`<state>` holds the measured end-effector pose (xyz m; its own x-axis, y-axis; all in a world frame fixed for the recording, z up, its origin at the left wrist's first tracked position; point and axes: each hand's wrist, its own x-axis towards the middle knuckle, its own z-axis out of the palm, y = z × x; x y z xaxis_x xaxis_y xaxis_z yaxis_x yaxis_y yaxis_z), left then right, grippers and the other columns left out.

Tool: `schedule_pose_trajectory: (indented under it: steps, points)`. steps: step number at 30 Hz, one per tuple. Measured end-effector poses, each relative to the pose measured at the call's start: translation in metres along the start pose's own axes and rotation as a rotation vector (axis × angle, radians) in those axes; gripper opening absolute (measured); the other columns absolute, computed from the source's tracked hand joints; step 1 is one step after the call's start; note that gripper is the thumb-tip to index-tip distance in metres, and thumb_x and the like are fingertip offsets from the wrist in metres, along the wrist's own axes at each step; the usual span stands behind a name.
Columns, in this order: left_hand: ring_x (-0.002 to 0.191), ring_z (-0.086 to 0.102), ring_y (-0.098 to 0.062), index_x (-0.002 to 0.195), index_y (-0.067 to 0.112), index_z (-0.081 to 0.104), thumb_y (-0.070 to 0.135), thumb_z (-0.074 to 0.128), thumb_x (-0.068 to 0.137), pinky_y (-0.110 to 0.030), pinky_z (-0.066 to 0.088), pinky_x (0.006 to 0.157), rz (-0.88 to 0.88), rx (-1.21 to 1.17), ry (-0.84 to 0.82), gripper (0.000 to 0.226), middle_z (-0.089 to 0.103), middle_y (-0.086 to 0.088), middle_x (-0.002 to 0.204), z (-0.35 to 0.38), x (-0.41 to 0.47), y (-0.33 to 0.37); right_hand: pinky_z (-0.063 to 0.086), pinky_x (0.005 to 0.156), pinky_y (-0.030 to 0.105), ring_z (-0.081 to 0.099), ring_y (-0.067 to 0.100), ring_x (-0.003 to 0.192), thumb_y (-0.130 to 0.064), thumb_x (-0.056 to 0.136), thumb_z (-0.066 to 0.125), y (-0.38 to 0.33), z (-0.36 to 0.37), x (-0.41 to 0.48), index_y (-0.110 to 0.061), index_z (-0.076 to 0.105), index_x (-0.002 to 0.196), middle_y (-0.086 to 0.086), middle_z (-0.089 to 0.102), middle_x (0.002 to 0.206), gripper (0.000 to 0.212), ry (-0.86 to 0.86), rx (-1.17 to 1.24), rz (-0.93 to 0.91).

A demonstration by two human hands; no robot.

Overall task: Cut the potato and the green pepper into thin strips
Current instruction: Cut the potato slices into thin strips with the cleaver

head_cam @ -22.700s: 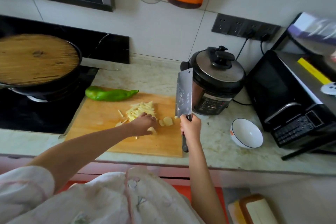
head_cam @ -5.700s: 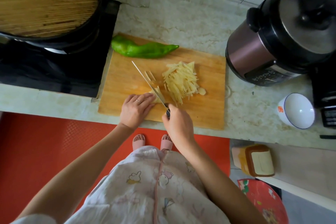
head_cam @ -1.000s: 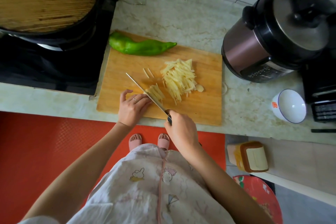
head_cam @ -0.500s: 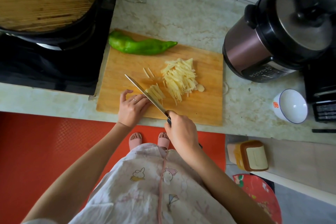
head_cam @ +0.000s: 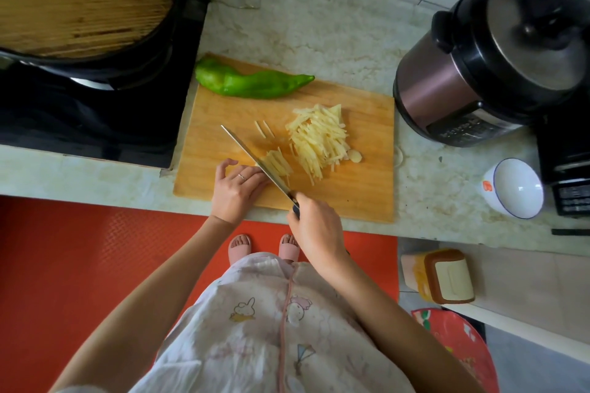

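A wooden cutting board lies on the counter. A whole green pepper rests at its far left edge. A pile of thin potato strips lies mid-board, with a smaller fresh bunch beside the blade. My right hand grips the handle of a cleaver, seen edge-on, its blade down on the board. My left hand presses fingertips against the left side of the blade; the potato piece under it is hidden.
A black wok with a wooden lid sits on the stove at left. A pressure cooker stands right of the board, a white bowl beyond it near the counter edge. An orange mat covers the floor.
The small bunch of cut strips beside the blade has grown slightly. Cleaver and left hand stay in nearly the same place over the last second.
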<state>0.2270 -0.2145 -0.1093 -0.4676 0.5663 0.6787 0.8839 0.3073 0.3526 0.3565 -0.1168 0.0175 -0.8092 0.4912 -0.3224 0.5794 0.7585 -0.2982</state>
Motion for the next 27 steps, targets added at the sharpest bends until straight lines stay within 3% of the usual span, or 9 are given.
schedule_pose_trajectory:
  steps: [6,11,14,17,21,23,27]
  points:
    - [0.072,0.061,-0.017,0.089,0.017,0.061,0.019,0.059,0.096,-0.039,0.035,0.088,-0.010,0.007,-0.001,0.008,0.069,0.001,0.085,-0.001,-0.002,0.001,0.030,0.047,0.025,0.049,0.019,0.058,-0.017,0.092,0.049,0.009,-0.008,-0.009,-0.016,0.062,0.106,-0.002,0.054,0.066,0.020,-0.017,-0.038,0.004]
    - [0.066,0.063,-0.019,0.091,0.017,0.061,0.016,0.062,0.093,-0.039,0.034,0.087,0.001,0.000,-0.002,0.003,0.070,0.000,0.086,-0.002,-0.002,0.001,0.026,0.045,0.024,0.047,0.018,0.059,-0.017,0.092,0.048,0.007,-0.012,-0.010,-0.015,0.062,0.106,0.002,0.056,0.069,0.020,-0.027,-0.051,0.006]
    - [0.066,0.064,-0.018,0.095,0.020,0.057,0.014,0.066,0.090,-0.039,0.034,0.088,0.013,-0.001,-0.010,0.012,0.072,0.000,0.090,-0.002,-0.001,0.001,0.027,0.045,0.025,0.049,0.019,0.060,-0.016,0.093,0.049,0.006,-0.013,-0.008,-0.013,0.061,0.103,0.001,0.057,0.071,0.017,-0.046,-0.060,0.024]
    - [0.067,0.064,-0.018,0.095,0.020,0.057,0.014,0.065,0.090,-0.038,0.034,0.087,0.001,-0.022,-0.004,0.011,0.072,0.000,0.090,-0.004,0.000,0.002,0.028,0.048,0.026,0.047,0.020,0.061,-0.015,0.092,0.049,0.005,-0.010,-0.008,-0.016,0.056,0.092,-0.002,0.048,0.067,0.007,-0.067,-0.044,0.045]
    - [0.068,0.065,-0.018,0.093,0.019,0.061,0.018,0.060,0.095,-0.038,0.035,0.086,0.007,-0.031,-0.011,0.003,0.072,-0.001,0.090,-0.006,0.001,0.003,0.031,0.054,0.027,0.055,0.024,0.067,-0.016,0.094,0.048,-0.003,0.000,0.007,-0.018,0.042,0.081,0.002,0.056,0.072,0.015,-0.061,-0.035,0.067]
    - [0.070,0.066,-0.018,0.087,0.015,0.070,0.019,0.057,0.097,-0.038,0.035,0.087,-0.003,-0.021,-0.024,0.016,0.073,0.000,0.090,-0.006,0.003,0.005,0.030,0.053,0.027,0.055,0.024,0.065,-0.018,0.094,0.048,-0.007,0.003,0.014,-0.017,0.042,0.081,0.004,0.059,0.072,0.015,-0.047,-0.012,0.042]
    - [0.089,0.062,-0.015,0.092,0.014,0.075,0.018,0.060,0.095,-0.037,0.036,0.090,-0.004,-0.036,-0.082,0.015,0.072,0.001,0.099,-0.008,0.000,0.002,0.020,0.043,0.023,0.042,0.019,0.053,-0.016,0.091,0.050,-0.004,0.004,0.010,-0.015,0.039,0.069,-0.008,0.037,0.053,0.024,0.012,0.105,0.046]
